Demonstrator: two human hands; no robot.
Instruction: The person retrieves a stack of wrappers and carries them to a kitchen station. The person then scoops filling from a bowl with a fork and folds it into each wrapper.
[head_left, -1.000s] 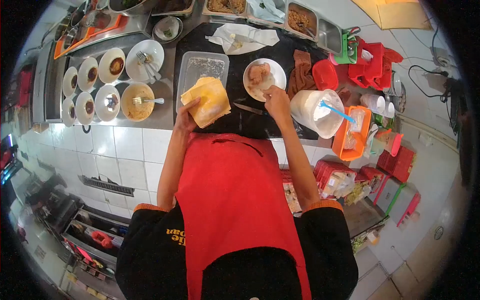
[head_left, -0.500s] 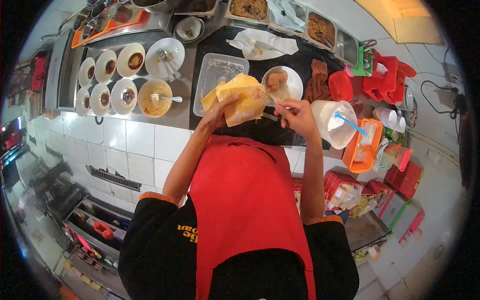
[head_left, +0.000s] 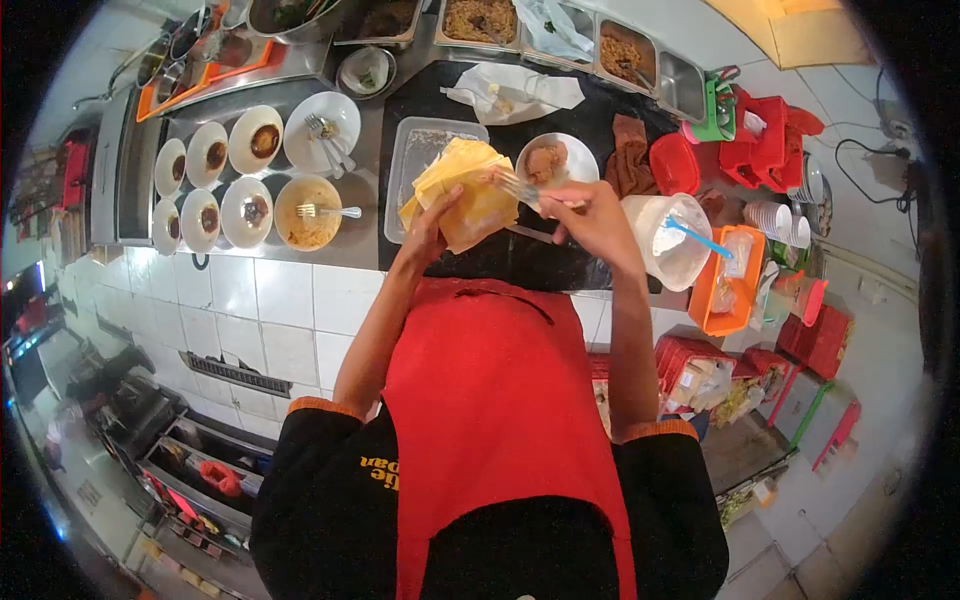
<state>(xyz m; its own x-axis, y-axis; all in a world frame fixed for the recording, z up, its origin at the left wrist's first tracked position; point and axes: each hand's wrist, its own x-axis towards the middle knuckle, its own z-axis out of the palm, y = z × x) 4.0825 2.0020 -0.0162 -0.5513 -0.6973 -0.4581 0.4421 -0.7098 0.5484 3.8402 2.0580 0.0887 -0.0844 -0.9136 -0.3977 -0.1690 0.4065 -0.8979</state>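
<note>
My left hand [head_left: 427, 235] is wrapped around a stack of thin yellow wonton wrappers [head_left: 462, 182], held up above the black counter. In my right hand [head_left: 597, 226] is a metal fork [head_left: 516, 187], its tines close to the right edge of the wrappers. Whether the tines touch them, I cannot tell. Just behind the fork stands a white plate [head_left: 583, 160] with a lump of pinkish-brown minced filling [head_left: 546, 164]. Partly hidden by the wrappers, a clear plastic tray [head_left: 410, 150] dusted with white lies to the left.
Several white bowls [head_left: 255, 140] with dark sauce line the left counter, beside a bowl [head_left: 300, 228] holding a fork. A tub of white powder [head_left: 655, 255] with a blue-handled spoon [head_left: 700, 236] stands right. Farther back are metal food pans [head_left: 683, 88] and a brown cloth [head_left: 628, 155].
The fork and my right hand have moved slightly left and up, nearer the wrappers' upper edge. The wrapper stack has shifted, its upper layers now fanned out. The camera view has tilted a little.
</note>
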